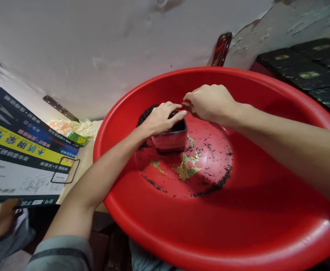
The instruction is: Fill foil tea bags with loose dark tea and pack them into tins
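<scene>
A small square container [170, 141] with clear-looking walls stands in a big red plastic basin [266, 210]. Dark, dry bits resembling loose tea leaves [176, 127] fill it. Across its top lies my left hand [163, 117], fingers stretched out and thumb apart; whether the fingertips grip the far rim is hidden. Just beyond the container's right corner, my right hand [210, 101] is closed in a pinch, close to the left fingertips. What it pinches cannot be made out. A dark heap of the same bits [145, 114] sits behind the container, partly covered by my left hand.
Dark bits [223, 180] are scattered over the basin's floor, around a gold printed fish [186, 167]. Left stand a printed cardboard box [26, 150], a small green packet [77, 138] and pale crumpled pieces [88, 128]. Dark packages [309, 71] are stacked right, beside the wall.
</scene>
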Available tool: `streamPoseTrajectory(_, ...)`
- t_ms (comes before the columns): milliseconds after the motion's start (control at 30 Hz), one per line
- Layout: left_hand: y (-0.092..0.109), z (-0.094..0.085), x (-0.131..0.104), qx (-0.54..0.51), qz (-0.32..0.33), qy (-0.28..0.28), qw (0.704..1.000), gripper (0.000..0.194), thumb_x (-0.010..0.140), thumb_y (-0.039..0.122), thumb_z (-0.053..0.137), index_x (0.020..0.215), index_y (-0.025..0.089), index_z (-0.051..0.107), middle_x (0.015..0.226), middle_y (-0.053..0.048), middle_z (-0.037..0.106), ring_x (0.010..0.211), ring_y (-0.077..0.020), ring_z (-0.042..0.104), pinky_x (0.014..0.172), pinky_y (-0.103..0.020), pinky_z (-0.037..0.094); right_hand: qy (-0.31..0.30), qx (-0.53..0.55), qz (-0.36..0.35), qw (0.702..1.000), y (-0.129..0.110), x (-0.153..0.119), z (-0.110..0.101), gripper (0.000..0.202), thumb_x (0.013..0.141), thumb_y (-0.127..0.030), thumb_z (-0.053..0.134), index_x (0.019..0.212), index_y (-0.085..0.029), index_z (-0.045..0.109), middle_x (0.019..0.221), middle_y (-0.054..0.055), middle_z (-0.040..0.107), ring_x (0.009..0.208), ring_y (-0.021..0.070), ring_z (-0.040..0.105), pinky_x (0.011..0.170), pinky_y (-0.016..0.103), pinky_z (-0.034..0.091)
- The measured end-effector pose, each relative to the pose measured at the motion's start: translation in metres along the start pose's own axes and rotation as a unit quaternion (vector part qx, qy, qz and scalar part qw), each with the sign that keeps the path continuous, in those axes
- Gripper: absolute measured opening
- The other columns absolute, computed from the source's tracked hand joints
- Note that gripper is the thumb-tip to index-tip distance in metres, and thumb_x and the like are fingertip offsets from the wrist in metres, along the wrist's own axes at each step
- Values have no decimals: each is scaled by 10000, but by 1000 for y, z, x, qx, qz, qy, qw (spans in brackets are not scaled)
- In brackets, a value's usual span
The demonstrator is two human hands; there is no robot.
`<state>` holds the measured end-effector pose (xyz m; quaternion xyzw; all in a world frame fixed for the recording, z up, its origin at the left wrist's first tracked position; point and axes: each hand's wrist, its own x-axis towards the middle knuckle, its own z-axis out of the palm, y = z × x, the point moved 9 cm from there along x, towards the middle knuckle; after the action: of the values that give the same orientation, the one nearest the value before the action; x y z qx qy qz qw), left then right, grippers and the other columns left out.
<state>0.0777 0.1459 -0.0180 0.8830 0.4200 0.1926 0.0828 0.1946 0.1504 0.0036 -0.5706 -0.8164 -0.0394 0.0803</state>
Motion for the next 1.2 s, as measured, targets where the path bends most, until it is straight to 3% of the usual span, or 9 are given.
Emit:
streamPoseTrajectory(100, -26, -17, -8, -125, -67, 18, 990, 374, 1182, 328, 368, 1145, 186, 712, 1136, -65, 771, 1100, -195, 735, 1042, -357, 570, 55, 96, -125, 986, -24, -3, -1, 408, 1124, -416, 495, 1326, -169, 748, 1348, 166, 712, 1193, 300, 648, 1016, 435, 501)
streamPoseTrajectory(200, -54, -27, -17, -207, -135, 42, 968, 290, 1088, 140, 450, 1272, 228, 656, 1116, -41, 779, 1021, -161, 756, 926, -310, 610, 62, 139, -241, 959, -48, -12, 13, 522, 1109, -499, 492, 1469, -159, 657, 1458, 191, 646, 1307, 322, 582, 1133, 480, 436)
streamPoseTrajectory(367, -83, -35, -24, -158, -189, 86, 965, 421, 959, -12, 479, 1262, 203, 677, 1125, -55, 799, 1073, -170, 758, 1004, -339, 605, 19, 116, -392, 912, -79, -32, 57, 630, 1060, -525, 585, 1587, -180, 585, 1621, 182, 583, 1499, 332, 497, 1260, 542, 327)
streamPoseTrajectory(500, -101, -41, -28, -117, -215, 115, 963, 316, 962, 26, 560, 1184, 189, 715, 1121, -69, 807, 1057, -181, 760, 1022, -354, 599, 21, 103, -371, 923, -77, -28, 76, 468, 1101, -434, 529, 1474, -202, 691, 1492, 167, 690, 1371, 314, 588, 1165, 509, 423)
streamPoseTrajectory(633, -106, -44, -30, -83, -206, 118, 968, 246, 951, 52, 616, 1104, 189, 752, 1139, -65, 815, 1067, -184, 759, 1054, -361, 591, 37, 90, -340, 935, -75, -23, 79, 393, 1108, -432, 505, 1183, -163, 782, 1254, 192, 747, 1143, 299, 616, 1044, 466, 474)
streamPoseTrajectory(767, -95, -47, -29, -57, -193, 100, 974, 269, 960, 19, 595, 1102, 157, 777, 1163, -81, 824, 1060, -182, 769, 1069, -351, 580, 45, 53, -331, 941, -75, -21, 83, 418, 1113, -476, 483, 1025, -166, 750, 1065, 180, 728, 1045, 294, 583, 969, 438, 459)
streamPoseTrajectory(933, -76, -45, -27, -18, -173, 60, 983, 292, 1003, 29, 572, 1143, 148, 798, 1184, -89, 835, 1066, -183, 779, 1049, -319, 576, 116, 26, -364, 924, -77, -24, 80, 485, 1142, -502, 425, 948, -161, 710, 883, 140, 682, 905, 265, 563, 834, 379, 399)
streamPoseTrajectory(1033, -68, -40, -26, 21, -164, 35, 986, 292, 1009, 46, 590, 1159, 156, 815, 1189, -83, 842, 1110, -197, 778, 1063, -312, 566, 147, 24, -374, 915, -78, -24, 78, 513, 1157, -504, 412, 931, -152, 708, 851, 132, 691, 855, 250, 563, 793, 360, 373)
streamPoseTrajectory(1200, -63, -34, -25, 59, -151, 4, 987, 304, 1021, 72, 585, 1170, 175, 830, 1212, -67, 846, 1139, -206, 775, 1066, -312, 560, 151, 15, -379, 913, -82, -26, 75, 495, 1167, -462, 419, 937, -150, 725, 861, 132, 724, 868, 246, 592, 782, 350, 351)
